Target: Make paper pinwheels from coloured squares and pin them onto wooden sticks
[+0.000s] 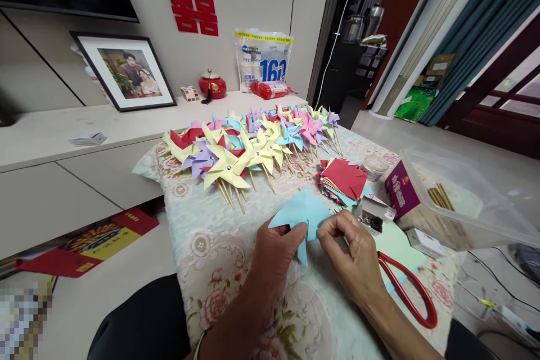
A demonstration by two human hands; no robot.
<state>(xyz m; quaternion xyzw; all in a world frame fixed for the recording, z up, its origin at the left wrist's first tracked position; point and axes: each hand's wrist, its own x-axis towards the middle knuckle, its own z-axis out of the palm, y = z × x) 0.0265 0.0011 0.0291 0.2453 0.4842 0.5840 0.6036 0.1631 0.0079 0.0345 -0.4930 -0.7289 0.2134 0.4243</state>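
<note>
A light blue paper square (301, 208) with slits cut in it is held over the near part of the table. My left hand (276, 247) grips it, thumb on top, at its left and lower side. At its right edge, my right hand (352, 247) pinches a corner of the same paper between thumb and fingers. Beyond it stand many finished paper pinwheels (253, 149) on wooden sticks. A stack of cut paper squares (343, 179), red on top, lies to the right. Red-handled scissors (411, 292) rest beside my right forearm, their blades hidden.
A small box of metal fasteners (371, 220) sits by green paper sheets (399, 247). At the right is a clear plastic bin (476, 219) with sticks inside. A flowered cloth (219, 287) covers the table. A cabinet (34, 143) with a framed photo (126, 70) stands behind.
</note>
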